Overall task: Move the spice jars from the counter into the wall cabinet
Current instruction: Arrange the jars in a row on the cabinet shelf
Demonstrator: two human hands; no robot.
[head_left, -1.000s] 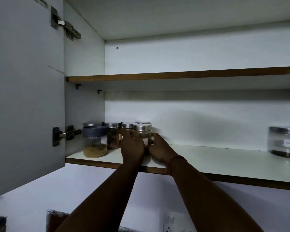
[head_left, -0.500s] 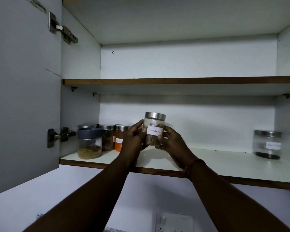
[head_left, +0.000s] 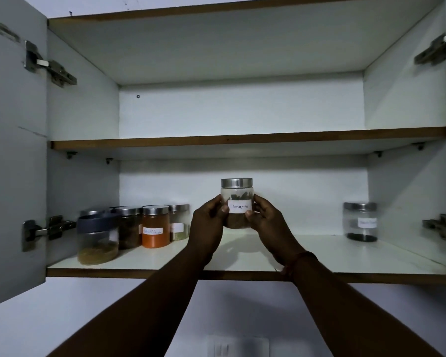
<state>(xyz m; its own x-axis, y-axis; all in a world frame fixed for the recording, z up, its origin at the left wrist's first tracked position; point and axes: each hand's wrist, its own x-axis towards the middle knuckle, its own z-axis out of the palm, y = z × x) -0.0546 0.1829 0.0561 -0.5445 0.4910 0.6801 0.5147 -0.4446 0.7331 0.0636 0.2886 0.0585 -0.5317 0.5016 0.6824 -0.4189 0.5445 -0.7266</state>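
Held jar: a clear jar with a steel lid and a handwritten white label, upright, lifted just above the lower shelf near its middle.
Left hand: fingers and thumb curled round the jar's left side.
Right hand: wrapped round the jar's right side, thumb on the label.
Already stored: a cluster at the far left of the same shelf, with a big grey-lidded jar nearest, an orange-filled jar beside it and more steel-lidded jars behind; one nearly empty jar stands alone at the far right.
Upper shelf: its top is out of sight.
Progress: well along, I judge; this jar is not yet set down.
Left to do: the counter is out of view, so I cannot tell how many remain.
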